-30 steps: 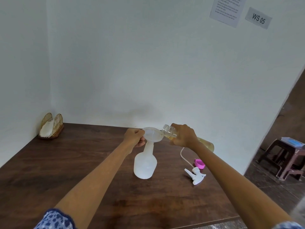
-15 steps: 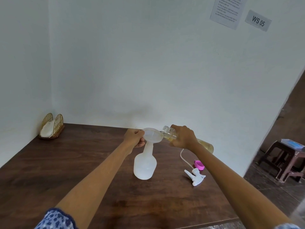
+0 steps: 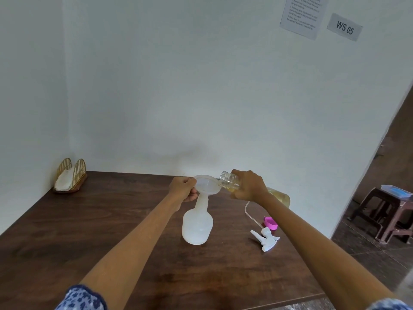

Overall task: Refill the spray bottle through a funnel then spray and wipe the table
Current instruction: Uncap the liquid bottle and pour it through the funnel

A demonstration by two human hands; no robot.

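Nearest the camera, two bare forearms reach out from blue patterned sleeves [image 3: 81,297] over a dark wooden worktop [image 3: 67,242]. At the middle of the worktop stands the spray bottle [image 3: 197,224], a translucent white flask with a round body and a long thin neck, upright and without its spray head. A clear funnel [image 3: 206,185] sits in the top of that neck, its wide bowl tilted a little toward the camera. The left hand [image 3: 182,189] holds the funnel at its left rim, its fingers [image 3: 187,181] curled and pinching the edge. The right hand [image 3: 250,185] is wrapped around a clear refill bottle [image 3: 230,183] that lies nearly level, its open threaded mouth just at the funnel's right rim; the fingers are clamped around the bottle's body. Yellowish liquid shows in the lower side of the refill bottle and in the rear part that sticks out past the wrist. Whether liquid is running into the funnel cannot be told.

To the right of the spray bottle, apart from it, the white trigger head [image 3: 267,239] lies on its side on the worktop, with its thin dip tube curving away toward the wall. Just beyond it lies a pink cap [image 3: 270,223].

Farther off, in the back left corner of the worktop, a small wicker holder [image 3: 70,175] carries a white cloth [image 3: 63,181]. On the white wall above and to the right hang a printed sheet [image 3: 301,14] and a label reading "WS 05" [image 3: 344,27]. Beyond the wall's right edge, a brown stool [image 3: 388,211] stands on the floor.
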